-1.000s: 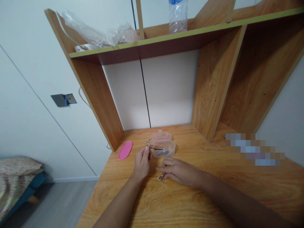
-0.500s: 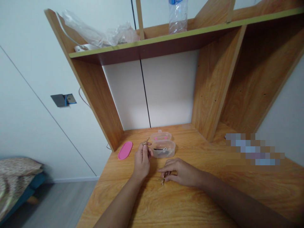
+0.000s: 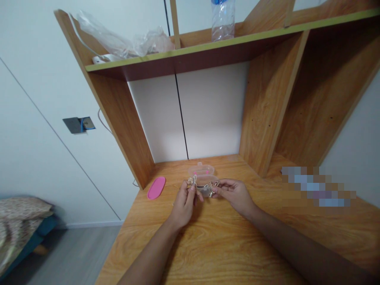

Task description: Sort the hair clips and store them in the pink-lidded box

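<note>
In my left hand (image 3: 184,202) a small shiny metal clip with bow-like loops (image 3: 192,181) is pinched between thumb and fingers. My right hand (image 3: 236,194) is closed on another small gold-coloured metal clip (image 3: 213,189); its exact shape is hard to make out. Both hands hover at the front of a clear oval plastic case (image 3: 204,192), one on each side. Its hinged lid (image 3: 201,171) lies open toward the back and shows pink spots. Inside the case is a dark, slim item with a metal end, partly covered by my fingers.
A pink oval tray (image 3: 156,188) lies left of the case on the wooden desk (image 3: 208,253). At right is a blurred-out object (image 3: 317,188). Upright boards carry a shelf (image 3: 208,53) above, with plastic bags (image 3: 127,43) and a clear bottle (image 3: 223,23).
My right hand has lifted from the desk, moving up to the case with its metal clip. My left hand has shifted slightly right and down, and the clip in it is turned differently.
</note>
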Demonstrator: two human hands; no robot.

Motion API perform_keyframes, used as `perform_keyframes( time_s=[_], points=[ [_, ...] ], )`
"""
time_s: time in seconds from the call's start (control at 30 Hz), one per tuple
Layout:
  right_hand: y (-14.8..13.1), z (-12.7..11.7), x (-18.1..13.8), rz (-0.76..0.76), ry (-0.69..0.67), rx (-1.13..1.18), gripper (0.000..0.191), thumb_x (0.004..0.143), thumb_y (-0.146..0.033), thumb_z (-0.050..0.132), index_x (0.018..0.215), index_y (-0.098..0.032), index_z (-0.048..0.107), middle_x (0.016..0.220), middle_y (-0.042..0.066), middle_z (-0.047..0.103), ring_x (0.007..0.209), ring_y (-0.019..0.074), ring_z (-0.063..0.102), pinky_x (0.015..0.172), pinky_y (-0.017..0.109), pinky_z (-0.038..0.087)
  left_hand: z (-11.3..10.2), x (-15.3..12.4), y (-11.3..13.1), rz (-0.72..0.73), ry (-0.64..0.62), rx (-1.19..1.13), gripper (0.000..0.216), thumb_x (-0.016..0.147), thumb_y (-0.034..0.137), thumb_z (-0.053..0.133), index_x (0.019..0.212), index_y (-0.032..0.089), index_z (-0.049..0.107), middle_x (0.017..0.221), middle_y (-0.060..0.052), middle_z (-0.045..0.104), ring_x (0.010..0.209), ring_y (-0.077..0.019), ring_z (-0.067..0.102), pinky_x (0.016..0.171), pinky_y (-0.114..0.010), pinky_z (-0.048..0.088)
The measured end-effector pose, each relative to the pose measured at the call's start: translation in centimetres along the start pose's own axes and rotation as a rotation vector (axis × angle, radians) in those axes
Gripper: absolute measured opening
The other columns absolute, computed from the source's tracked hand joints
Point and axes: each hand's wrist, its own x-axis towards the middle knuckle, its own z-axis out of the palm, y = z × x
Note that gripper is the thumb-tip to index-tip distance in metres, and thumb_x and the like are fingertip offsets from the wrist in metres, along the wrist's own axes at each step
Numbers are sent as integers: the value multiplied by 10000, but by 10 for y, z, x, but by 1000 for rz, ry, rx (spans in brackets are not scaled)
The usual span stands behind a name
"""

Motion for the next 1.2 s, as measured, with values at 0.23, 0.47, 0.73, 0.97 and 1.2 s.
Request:
perform_keyframes(
  time_s=[0.23,0.47,0.73,0.97,1.2],
  points=[
    [6,-1,1,60,36,105,393,540,-386,923,815,-159,758,736,62,753,643,195,721,614,325,647,2,-4,0,-98,-215,-48,321,1010,492,374,1076,183,428,653,32,606,471,-82,427,477,-197,330],
    [3,1,-2,37,-2,86,311,611,-380,890,777,-169,733,755,47,749,665,193,722,641,332,644,3,-5,1,-90,-219,-69,351,1009,485,387,1166,173,418,668,26,611,462,-72,422,459,-184,316],
    [3,3,-3,55,-50,152,351,636,-331,884,869,-192,661,812,22,742,698,179,726,654,317,636,3,-5,-2,-106,-277,-130,314,976,483,481,1035,177,441,684,19,618,430,-48,399,420,-162,275],
    [8,1,-4,92,-91,66,395,628,-323,885,943,-170,701,745,24,740,654,162,710,655,289,604,7,-6,-2,-102,-326,-228,301,965,470,514,987,182,428,768,-28,681,432,-52,445,416,-170,319],
    [8,4,-4,74,-1,-13,328,599,-392,886,750,-163,706,712,38,740,600,167,693,615,291,592,6,-5,0,-128,-266,-185,329,868,424,680,1011,152,561,947,-82,715,673,-114,619,583,-210,453]
  ],
)
